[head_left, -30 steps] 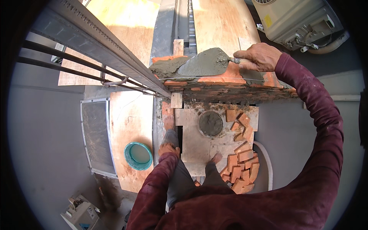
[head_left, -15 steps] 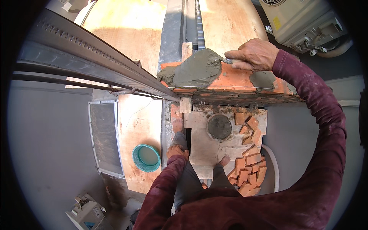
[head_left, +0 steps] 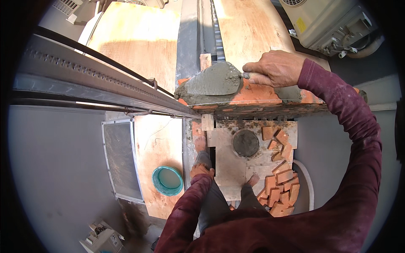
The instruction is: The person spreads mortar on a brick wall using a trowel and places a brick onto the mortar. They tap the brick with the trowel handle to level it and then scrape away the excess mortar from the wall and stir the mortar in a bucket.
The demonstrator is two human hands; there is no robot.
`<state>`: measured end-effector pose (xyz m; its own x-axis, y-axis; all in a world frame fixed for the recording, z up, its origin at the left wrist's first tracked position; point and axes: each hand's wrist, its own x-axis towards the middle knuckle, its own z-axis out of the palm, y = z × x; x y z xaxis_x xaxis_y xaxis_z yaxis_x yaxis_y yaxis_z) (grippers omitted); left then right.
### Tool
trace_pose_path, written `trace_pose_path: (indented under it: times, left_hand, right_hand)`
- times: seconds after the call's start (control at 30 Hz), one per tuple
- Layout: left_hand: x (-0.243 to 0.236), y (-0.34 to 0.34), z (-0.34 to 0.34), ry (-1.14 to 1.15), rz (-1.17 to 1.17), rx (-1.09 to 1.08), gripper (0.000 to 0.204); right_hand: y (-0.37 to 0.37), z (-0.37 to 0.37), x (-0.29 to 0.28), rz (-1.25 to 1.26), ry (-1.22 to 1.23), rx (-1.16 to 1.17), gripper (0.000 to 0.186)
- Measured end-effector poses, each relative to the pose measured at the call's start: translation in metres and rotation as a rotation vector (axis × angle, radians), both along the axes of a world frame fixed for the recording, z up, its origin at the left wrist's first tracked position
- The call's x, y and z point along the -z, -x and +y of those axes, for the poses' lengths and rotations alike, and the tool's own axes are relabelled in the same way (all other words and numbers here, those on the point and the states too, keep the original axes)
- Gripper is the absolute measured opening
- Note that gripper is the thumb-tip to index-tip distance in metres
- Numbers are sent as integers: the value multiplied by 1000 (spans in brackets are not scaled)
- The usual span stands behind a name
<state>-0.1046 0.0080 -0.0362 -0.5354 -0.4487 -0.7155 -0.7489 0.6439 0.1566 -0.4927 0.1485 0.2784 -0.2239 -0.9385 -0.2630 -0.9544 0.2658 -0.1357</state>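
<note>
My right hand [head_left: 273, 69] is closed round the handle of a trowel [head_left: 213, 78], its blade coated in wet grey mortar and lying over the mortar bed atop an orange brick wall [head_left: 261, 96]. A thin string runs along that wall's near edge. My left hand [head_left: 201, 171] is down at my left knee, fingers curled over the trouser leg. A metal rail [head_left: 105, 84] slants toward the wall's left end.
A turquoise basin [head_left: 166, 180] stands on plywood [head_left: 156, 139] at left. Loose brick pieces [head_left: 282, 189] lie beside a round pan of mortar [head_left: 245, 143] by my bare feet. Air-conditioner units [head_left: 333, 25] stand top right and lower left [head_left: 101, 236]. Black bars flank the rail.
My right hand and trowel shift left from one second ago, the blade sitting further into the mortar. The whole view shifts slightly. My left hand stays at my knee.
</note>
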Motion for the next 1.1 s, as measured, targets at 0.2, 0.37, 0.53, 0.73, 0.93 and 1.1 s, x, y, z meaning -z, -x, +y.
trace_pose_path:
  times: [0.2, 0.37, 0.53, 0.73, 0.93, 1.1]
  left_hand:
    - [3, -8, 0, -3, -21, 15, 52]
    - [2, -7, 8, -10, -26, 22, 52]
    - [0, -9, 7, -3, -35, 11, 49]
    - [5, -11, 11, 19, -48, 26, 47]
    - [10, -15, 19, 30, -49, 83, 46]
    - [14, -26, 28, 27, -32, 54, 45]
  right_hand:
    - [-12, -11, -16, -164, -88, 97, 50]
    - [-5, 29, -13, -179, -76, 134, 52]
    - [-11, 42, -18, -233, -60, 142, 53]
    - [-8, 25, -25, -216, -79, 132, 53]
    - [14, 8, 19, -216, 15, 10, 52]
    - [7, 47, -29, 38, -16, 120, 46]
